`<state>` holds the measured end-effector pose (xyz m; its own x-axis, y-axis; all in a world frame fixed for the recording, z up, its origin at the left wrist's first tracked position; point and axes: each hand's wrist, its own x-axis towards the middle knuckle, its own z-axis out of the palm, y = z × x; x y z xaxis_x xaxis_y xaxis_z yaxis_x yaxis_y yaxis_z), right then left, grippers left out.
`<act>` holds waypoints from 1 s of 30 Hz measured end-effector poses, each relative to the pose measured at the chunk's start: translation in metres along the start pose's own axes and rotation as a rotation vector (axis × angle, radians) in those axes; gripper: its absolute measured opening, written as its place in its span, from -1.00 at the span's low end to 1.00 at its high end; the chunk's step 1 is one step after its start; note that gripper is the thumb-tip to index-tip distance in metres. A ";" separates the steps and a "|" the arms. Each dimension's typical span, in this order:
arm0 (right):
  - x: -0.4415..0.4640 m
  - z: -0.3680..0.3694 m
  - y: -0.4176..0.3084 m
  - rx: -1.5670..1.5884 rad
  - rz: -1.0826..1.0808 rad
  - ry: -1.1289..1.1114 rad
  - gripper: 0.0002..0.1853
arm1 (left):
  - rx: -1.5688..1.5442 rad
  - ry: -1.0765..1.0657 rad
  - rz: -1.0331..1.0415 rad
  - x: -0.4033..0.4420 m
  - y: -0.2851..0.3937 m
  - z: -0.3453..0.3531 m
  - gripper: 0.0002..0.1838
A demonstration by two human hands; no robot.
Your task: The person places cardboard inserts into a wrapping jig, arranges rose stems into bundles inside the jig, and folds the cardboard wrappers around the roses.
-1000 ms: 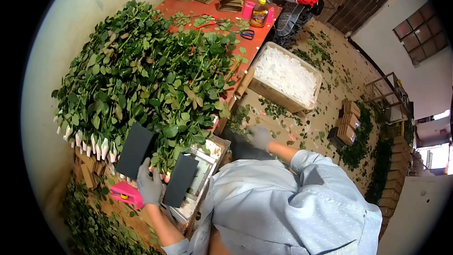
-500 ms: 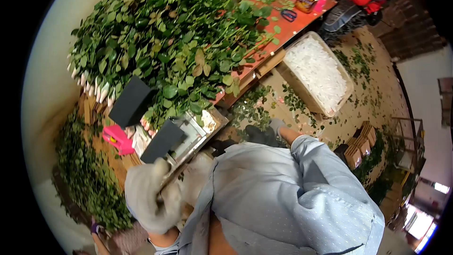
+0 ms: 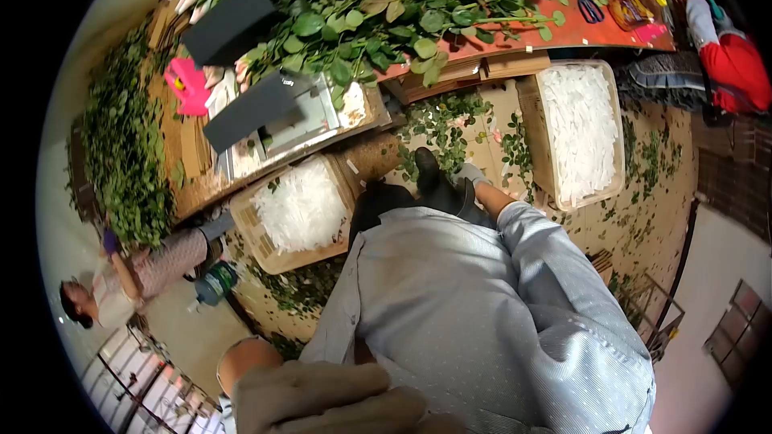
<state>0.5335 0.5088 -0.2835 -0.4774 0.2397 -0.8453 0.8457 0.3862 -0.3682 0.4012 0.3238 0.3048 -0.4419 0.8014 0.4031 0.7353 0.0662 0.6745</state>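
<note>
My left hand [image 3: 326, 398], in a pale glove, is close to the camera at the bottom edge. Its fingers lie bent and pressed together in front of my light blue shirt [image 3: 458, 305]; what they hold, if anything, is hidden. Lower down, past the sleeve and a strip of bare forearm, a little of my right hand [image 3: 469, 172] shows in a grey glove beside my dark shoe [image 3: 430, 170]; its fingers cannot be made out. Ahead on the bench stands a metal holder [image 3: 301, 124] with two dark grey upright plates [image 3: 251, 108].
Leafy rose stems [image 3: 362, 8] cover the red table [image 3: 515, 44], with scissors [image 3: 589, 10] and a bottle [image 3: 631, 10] nearby. Crates of white strips stand left [image 3: 256, 229] and right [image 3: 531, 124]. Co-workers are at left [image 3: 153, 269] and upper right [image 3: 736, 68]. Fallen leaves litter the floor.
My left hand has come back from the bench edge, near the metal holder, toward my body and the camera. The view has turned, bringing the left crate and left co-worker into sight.
</note>
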 end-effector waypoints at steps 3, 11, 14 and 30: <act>-0.001 0.003 -0.003 0.043 -0.007 0.039 -0.55 | 0.057 0.073 -0.441 0.000 0.042 0.012 -0.88; 0.035 0.042 0.044 -0.118 -0.175 0.053 -0.71 | -0.114 0.379 0.386 -0.090 -0.021 0.025 -0.48; 0.029 0.060 0.037 -0.208 -0.207 0.003 -0.67 | -0.291 0.379 0.207 -0.131 -0.012 -0.010 -0.54; -0.013 0.097 -0.289 -0.895 -0.450 0.523 -0.55 | 0.292 -0.222 -0.627 -0.400 -0.195 0.016 -0.55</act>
<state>0.3185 0.3075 -0.2041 -0.9145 0.1799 -0.3624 0.1970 0.9803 -0.0104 0.4425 0.0000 0.0022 -0.7333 0.6605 -0.1611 0.4991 0.6839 0.5322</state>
